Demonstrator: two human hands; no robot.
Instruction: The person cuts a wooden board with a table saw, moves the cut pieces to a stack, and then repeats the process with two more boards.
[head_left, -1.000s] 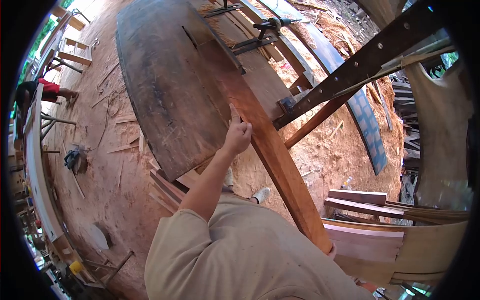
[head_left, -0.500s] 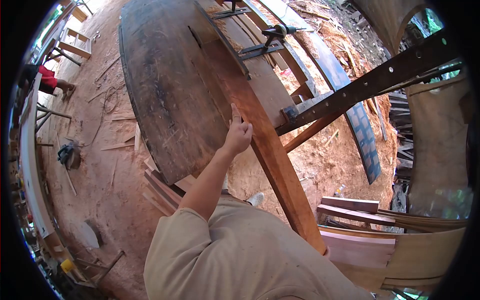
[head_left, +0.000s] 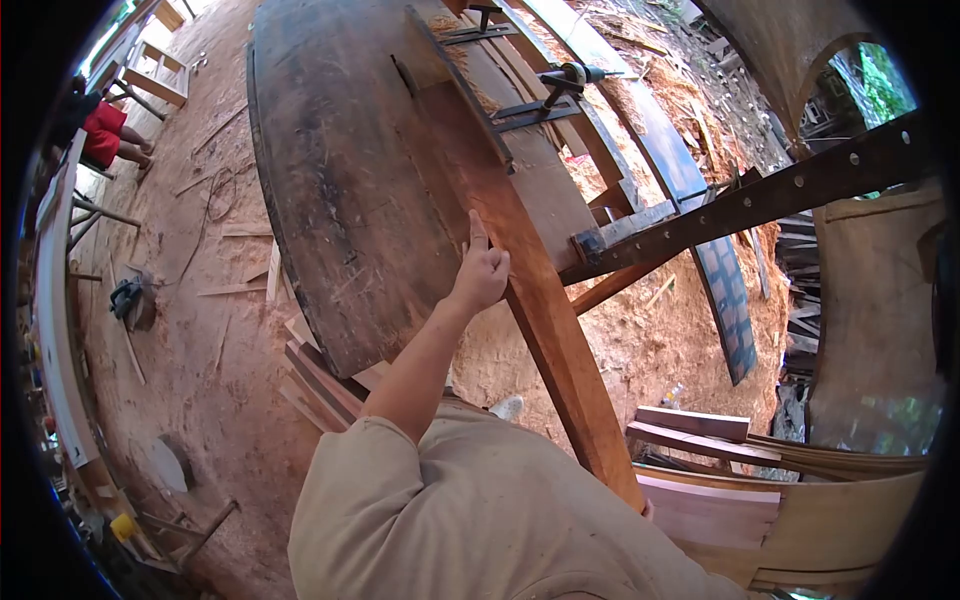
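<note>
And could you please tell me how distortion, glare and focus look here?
Head view: fisheye distortion seems to bow the long board at far left; black fills the corners; glare pales the upper end of the blue board; the left hand and wooden beam look fairly sharp.

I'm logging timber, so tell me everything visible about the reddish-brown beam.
The long beam looks like wood, reddish-brown, with a darker side face. Its far part lies on the dark tabletop; the near part overhangs, ending beside the shirt. The left hand rests at its edge, index finger extended; the right hand, mostly hidden, is at the near end.
</note>
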